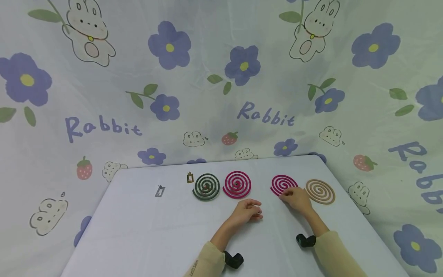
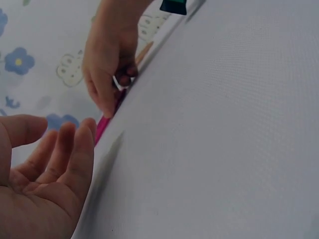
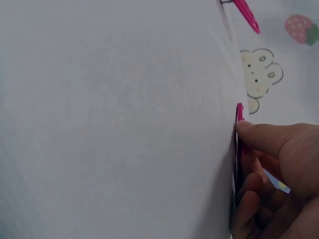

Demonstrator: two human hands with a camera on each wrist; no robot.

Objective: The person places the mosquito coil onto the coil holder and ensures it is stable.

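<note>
My right hand (image 1: pixel 298 199) pinches the near edge of a pink mosquito coil (image 1: pixel 283 184) on the white table. In the right wrist view the thumb lies on the rim of this coil (image 3: pixel 239 112), with the other fingers curled beside it. My left hand (image 1: pixel 243 212) is held to the left with relaxed, parted fingers and nothing in them. Beyond the left hand is another pink mosquito coil (image 1: pixel 237 185), with a dark green mosquito coil (image 1: pixel 206 187) at its left. A tan mosquito coil (image 1: pixel 320 191) lies just right of my right hand.
A small gold metal stand (image 1: pixel 188 179) lies left of the green coil, and a silver metal stand (image 1: pixel 160 191) lies farther left. The white table (image 1: pixel 138 234) ends at a hanging cloth (image 1: pixel 204 115) printed with rabbits and flowers. Black wrist devices are on both arms.
</note>
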